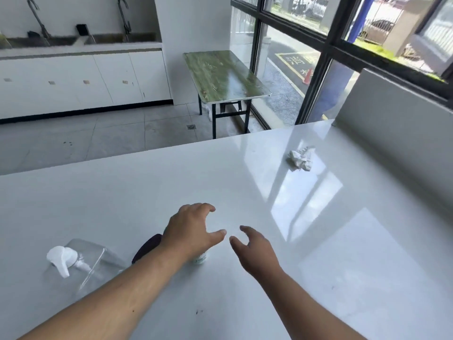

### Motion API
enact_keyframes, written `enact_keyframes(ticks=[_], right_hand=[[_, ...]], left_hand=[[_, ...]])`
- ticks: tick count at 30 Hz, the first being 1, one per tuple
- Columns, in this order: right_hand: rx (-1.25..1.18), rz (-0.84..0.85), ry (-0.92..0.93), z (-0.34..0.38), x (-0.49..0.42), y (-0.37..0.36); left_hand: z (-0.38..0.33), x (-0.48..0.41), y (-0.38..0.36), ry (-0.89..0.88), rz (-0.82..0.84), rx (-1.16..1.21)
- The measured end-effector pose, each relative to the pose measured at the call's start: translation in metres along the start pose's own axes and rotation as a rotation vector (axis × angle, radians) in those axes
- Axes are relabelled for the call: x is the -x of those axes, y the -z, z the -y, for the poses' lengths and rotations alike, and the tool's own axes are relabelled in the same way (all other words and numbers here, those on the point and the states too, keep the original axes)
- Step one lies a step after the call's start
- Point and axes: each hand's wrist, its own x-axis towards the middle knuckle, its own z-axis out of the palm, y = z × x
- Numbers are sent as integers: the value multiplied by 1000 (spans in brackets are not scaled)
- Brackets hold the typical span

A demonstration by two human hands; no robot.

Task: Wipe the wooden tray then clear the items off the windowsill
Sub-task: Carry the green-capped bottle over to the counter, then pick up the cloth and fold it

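Observation:
Both my hands hover over a glossy white counter [245, 182]. My left hand [190, 229] is open, fingers spread, above a small white bottle [199, 258] and a dark flat object [147, 247] that it partly hides. My right hand [255, 251] is open too, close beside the left, holding nothing. A clear spray bottle with a white trigger [73, 260] lies on its side at the lower left. A crumpled white tissue [301, 158] rests on the counter far right. No wooden tray is in view. The grey sill [397, 99] under the window shows nothing on it.
A green-topped folding table [225, 74] stands beyond the counter by the dark-framed window [326, 42]. White cabinets with sinks and two taps [81, 69] line the far wall across a grey tiled floor.

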Motion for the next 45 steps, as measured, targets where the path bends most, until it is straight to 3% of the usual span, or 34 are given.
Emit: enact_keyframes(ticks=[4,9,17,25,30,35,40,45], right_hand=[[296,-165,82,-60,24,74],[411,-294,-67,-174,88,164],[364,-438,-433,-365,257,263],[210,-424,-683,-503,405,269],[158,-317,-680,-550,452,245],[180,-316,-634,-561,458,235],[29,-450,-612,-558,449,248],[-69,-640,-648,-548,443,283]], left_hand=[[-72,-6,-34,-103,136,-154],[-180,12,-119,-293,269,-220],[-372,109,-257,-636,495,-287],[-479,239,-376,-839,743,-410],[-502,289,-427,-874,861,-555],[-509,304,-451,-947,836,-704],[-517,294,-454,-1027,859,-726],[-537,267,-446,-1042,907,-540]])
